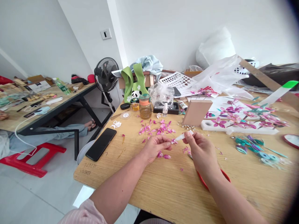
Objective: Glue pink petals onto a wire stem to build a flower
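Observation:
My left hand [158,146] pinches a small pink petal [173,141] between thumb and fingertips. A white tapered tube [181,137], like a glue tube, is held in my right hand [199,149], its narrow end pointing at the petal; whether they touch I cannot tell. Loose pink petals [161,127] are scattered on the wooden table [149,186] just beyond my left hand. Beneath my right wrist lies a red-handled tool [202,180], mostly hidden. Finished-looking pink flowers [235,119] stand in a white foam block [252,130] at the right.
A black phone [101,144] lies at the left table edge. A lidded jar [145,107], a small clear bottle [165,110] and a brown board [196,113] stand behind the petals. Teal ribbons and spools [268,157] are at the right. A fan [106,74] stands beyond the table.

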Available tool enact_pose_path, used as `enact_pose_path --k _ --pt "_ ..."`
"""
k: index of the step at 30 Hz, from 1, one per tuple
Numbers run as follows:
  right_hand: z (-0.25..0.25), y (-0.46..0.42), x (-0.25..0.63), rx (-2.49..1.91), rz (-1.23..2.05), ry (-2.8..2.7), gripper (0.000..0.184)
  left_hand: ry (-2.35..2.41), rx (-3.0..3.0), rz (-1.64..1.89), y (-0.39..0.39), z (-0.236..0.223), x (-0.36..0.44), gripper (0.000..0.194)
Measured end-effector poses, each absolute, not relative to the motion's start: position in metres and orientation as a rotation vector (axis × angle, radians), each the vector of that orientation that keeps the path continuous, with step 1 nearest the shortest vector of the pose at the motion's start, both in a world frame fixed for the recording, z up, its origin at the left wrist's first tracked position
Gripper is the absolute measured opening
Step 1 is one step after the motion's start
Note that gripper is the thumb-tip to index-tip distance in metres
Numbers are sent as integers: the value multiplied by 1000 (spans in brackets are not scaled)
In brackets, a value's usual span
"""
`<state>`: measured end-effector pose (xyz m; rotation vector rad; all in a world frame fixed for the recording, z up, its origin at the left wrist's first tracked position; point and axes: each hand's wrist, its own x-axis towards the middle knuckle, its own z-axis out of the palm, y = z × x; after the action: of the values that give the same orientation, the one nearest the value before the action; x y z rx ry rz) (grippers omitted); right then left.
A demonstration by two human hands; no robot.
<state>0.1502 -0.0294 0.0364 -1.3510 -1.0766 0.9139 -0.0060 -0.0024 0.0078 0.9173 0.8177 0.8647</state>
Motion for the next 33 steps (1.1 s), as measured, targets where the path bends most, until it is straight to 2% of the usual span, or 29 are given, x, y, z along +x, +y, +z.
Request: enact_pose_path --k 33 --pt "30 -29 151 -1367 801 -1164 39 786 920 879 -3 9 -6 32"
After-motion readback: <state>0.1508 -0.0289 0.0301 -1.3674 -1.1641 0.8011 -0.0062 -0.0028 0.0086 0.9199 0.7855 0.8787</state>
